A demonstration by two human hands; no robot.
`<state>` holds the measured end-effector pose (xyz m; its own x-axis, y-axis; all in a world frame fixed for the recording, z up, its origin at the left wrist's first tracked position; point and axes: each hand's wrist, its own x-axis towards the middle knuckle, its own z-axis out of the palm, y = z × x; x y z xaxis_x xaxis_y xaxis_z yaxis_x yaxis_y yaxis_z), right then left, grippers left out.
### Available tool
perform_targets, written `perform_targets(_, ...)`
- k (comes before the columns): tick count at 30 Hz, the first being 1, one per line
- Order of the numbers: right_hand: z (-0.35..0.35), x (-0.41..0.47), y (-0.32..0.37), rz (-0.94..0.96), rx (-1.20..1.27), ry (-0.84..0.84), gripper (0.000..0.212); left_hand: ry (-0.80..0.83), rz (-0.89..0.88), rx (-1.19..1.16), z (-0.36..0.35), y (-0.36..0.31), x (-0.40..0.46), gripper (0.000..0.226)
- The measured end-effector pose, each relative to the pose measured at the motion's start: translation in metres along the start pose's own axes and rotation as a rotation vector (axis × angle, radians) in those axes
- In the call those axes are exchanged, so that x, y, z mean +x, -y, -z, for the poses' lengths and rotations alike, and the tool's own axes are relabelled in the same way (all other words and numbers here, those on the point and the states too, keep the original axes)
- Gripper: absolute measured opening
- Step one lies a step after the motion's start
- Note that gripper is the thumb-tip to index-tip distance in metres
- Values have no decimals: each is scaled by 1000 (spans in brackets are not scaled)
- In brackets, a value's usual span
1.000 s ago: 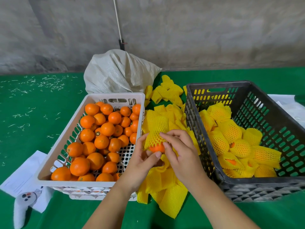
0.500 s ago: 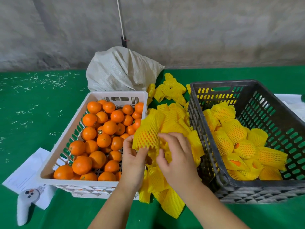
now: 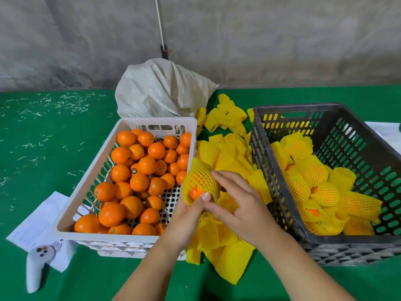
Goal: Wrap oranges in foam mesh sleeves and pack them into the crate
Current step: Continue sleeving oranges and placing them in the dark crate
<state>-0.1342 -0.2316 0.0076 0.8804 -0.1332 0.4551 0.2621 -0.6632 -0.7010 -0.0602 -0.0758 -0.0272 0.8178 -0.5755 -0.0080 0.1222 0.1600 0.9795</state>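
Item in hand: one orange in a foam mesh sleeve [image 3: 200, 178], held above the gap between the two containers; my left hand [image 3: 188, 216] grips it from below, thumb pressed on the bare orange at the sleeve's open end, so the fruit cannot slide back out; my right hand [image 3: 239, 206] lies just beside it with fingers spread and relaxed, clamped on nothing that I can see, its fingertips at the sleeve's side, placed, I judge, to smooth the mesh down.

Stock, left: white crate [image 3: 91, 179] of bare oranges [image 3: 138, 170], kept by my left hand for picking.

Stock, middle: loose pile of empty sleeves [image 3: 230, 157] on the green worktop [image 3: 43, 148], between the crates so either hand reaches it.

Destination, right: black crate [image 3: 368, 144], part filled with wrapped oranges [image 3: 312, 168]; set by my right hand for dropping in.

Sundries: pale woven sack [image 3: 160, 92] behind the white crate; a white controller [image 3: 36, 266] lying on a sheet of paper [image 3: 36, 224] at near left.

Status, as I judge it: sleeve nearly seated; packing of this piece not yet done.
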Motion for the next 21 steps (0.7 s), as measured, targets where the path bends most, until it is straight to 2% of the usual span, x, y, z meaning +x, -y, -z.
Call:
perform_targets(2, -3, 1, -2, 17, -30, -30, 59, 22, 34, -50, 3, -1, 1, 77)
perform_targets(5, -7, -1, -7, 61, -108, -118, 40, 47, 48, -92, 7, 0, 4, 79)
perform_targets(9, -16, -8, -6, 85, -160, -297, 32, -30, -28, -23, 6, 7, 5, 66)
perform_targets(11, -24, -16, -2, 127, -155, -289, 29, -110, -71, 1, 6, 12, 7, 64)
perform_targets(14, -29, -20, -2, 61, -82, -278, 26, -216, -131, 19, 5, 15, 10, 70)
perform_targets(18, -28, -16, -6, 10, -25, -310, 22, -256, -201, 52, 1, 15, 11, 77)
perform_targets(21, -27, -18, -4, -93, 48, -244, 22, -287, -223, 90, 1, 17, 11, 80)
